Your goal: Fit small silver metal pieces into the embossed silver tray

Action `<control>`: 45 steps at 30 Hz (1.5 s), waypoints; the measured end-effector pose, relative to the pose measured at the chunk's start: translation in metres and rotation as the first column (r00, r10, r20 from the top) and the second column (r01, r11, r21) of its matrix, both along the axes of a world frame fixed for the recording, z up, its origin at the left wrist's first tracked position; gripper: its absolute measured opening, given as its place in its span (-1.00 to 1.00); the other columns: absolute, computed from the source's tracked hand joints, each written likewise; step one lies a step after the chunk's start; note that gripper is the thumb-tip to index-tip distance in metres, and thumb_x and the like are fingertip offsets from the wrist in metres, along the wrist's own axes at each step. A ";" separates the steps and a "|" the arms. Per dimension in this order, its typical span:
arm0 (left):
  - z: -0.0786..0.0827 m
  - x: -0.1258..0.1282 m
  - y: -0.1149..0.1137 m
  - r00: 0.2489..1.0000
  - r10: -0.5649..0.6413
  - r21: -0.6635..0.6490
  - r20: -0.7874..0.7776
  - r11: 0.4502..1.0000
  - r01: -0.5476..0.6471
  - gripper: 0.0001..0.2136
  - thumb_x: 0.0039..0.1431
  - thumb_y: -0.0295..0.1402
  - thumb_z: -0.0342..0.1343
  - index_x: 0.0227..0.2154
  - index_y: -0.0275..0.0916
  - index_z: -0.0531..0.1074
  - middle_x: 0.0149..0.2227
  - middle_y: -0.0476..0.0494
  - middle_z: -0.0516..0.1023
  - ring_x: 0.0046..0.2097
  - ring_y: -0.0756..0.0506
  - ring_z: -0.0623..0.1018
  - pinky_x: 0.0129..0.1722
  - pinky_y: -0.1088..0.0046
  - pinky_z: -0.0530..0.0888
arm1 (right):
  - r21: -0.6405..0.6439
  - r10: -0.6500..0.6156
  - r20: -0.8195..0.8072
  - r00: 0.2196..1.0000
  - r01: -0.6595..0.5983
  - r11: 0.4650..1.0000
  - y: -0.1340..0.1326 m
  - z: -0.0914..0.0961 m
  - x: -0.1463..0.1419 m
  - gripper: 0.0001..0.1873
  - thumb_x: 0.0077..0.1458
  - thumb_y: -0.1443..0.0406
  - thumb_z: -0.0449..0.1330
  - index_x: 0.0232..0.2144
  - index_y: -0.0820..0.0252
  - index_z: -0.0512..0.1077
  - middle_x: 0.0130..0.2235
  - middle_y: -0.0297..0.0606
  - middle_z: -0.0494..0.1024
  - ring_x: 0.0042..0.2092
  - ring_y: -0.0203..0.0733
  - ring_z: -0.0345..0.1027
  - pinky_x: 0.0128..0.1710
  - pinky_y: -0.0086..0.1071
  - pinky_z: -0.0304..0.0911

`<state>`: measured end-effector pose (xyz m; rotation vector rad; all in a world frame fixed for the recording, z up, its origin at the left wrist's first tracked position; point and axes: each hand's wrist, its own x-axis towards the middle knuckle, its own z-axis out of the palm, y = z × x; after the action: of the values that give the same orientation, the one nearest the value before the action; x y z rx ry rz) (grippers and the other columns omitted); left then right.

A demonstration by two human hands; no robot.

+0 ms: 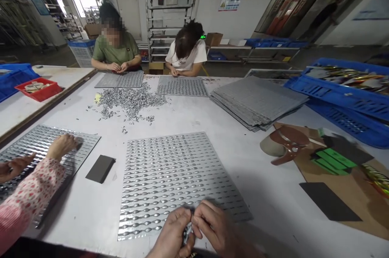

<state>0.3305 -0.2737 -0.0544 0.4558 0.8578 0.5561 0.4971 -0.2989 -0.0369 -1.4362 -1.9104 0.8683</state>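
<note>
Both my hands are at the near edge of a grey board [170,160] that carries rows of small silver spindle-shaped pieces; its right part shows thinner, flatter marks. My left hand [174,231] is curled, and a few silver pieces [186,233] show between its fingers. Its thumb and forefinger meet the fingertips of my right hand [212,225], which is closed in a pinch. What lies between the right fingertips is too small to make out. Farther back, a loose heap of the same silver pieces [130,100] lies on the white table [231,124].
On the left, a co-worker's hands [62,146] work over another board beside a dark grey block [101,168]. Two people sit opposite with boards. A stack of grey boards [258,98], blue crates [343,92], a brown visor-like item [288,142] and cardboard [349,197] lie right.
</note>
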 end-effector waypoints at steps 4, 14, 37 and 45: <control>-0.010 0.001 0.000 0.998 0.026 0.098 0.057 0.995 -0.032 -0.52 0.02 0.13 0.35 -0.42 -0.19 0.36 -0.54 0.01 0.51 -0.75 0.17 0.08 -0.74 0.52 -0.23 | -0.008 -0.041 -0.054 0.998 0.041 0.999 -0.004 -0.005 -0.003 -0.76 0.38 0.27 0.02 -0.36 0.07 0.39 -0.35 -0.31 0.49 -0.32 -0.18 0.41 -0.31 -0.34 0.29; 0.008 0.001 -0.002 0.998 0.063 0.207 -0.025 0.977 -0.057 -0.45 0.06 0.25 0.24 -0.31 -0.21 0.48 -0.40 -0.04 0.46 -0.38 -0.04 0.44 -0.50 0.53 0.28 | 0.019 -0.186 -0.086 0.979 0.188 0.982 -0.011 -0.026 -0.023 -0.70 0.32 0.28 0.07 -0.51 0.08 0.30 -0.43 -0.34 0.42 -0.39 -0.20 0.36 -0.35 -0.36 0.29; 0.013 -0.009 0.007 0.999 -0.037 -0.123 0.030 0.992 0.041 -0.49 -0.21 -0.08 0.57 -0.31 -0.28 0.51 -0.50 -0.04 0.55 -0.61 0.16 0.17 -0.64 0.61 -0.12 | -0.216 -0.401 -0.008 0.916 0.390 0.895 0.019 -0.025 0.052 -0.78 0.21 0.16 0.09 -0.41 0.12 0.41 -0.53 -0.39 0.44 -0.45 -0.20 0.35 -0.39 -0.36 0.26; 0.003 -0.011 0.006 0.995 -0.077 -0.106 -0.064 0.992 0.069 -0.45 -0.24 0.06 0.55 -0.45 -0.22 0.41 -0.60 0.11 0.39 -0.65 0.18 0.12 -0.66 0.61 -0.19 | -0.121 -0.384 0.167 0.908 0.405 0.906 0.035 -0.036 0.038 -0.81 0.18 0.31 0.05 -0.50 0.10 0.32 -0.49 -0.36 0.47 -0.41 -0.20 0.33 -0.36 -0.37 0.16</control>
<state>0.3195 -0.2677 -0.0518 0.4116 0.9271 0.4284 0.5354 -0.2636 -0.0728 -1.9384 -1.5843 0.7446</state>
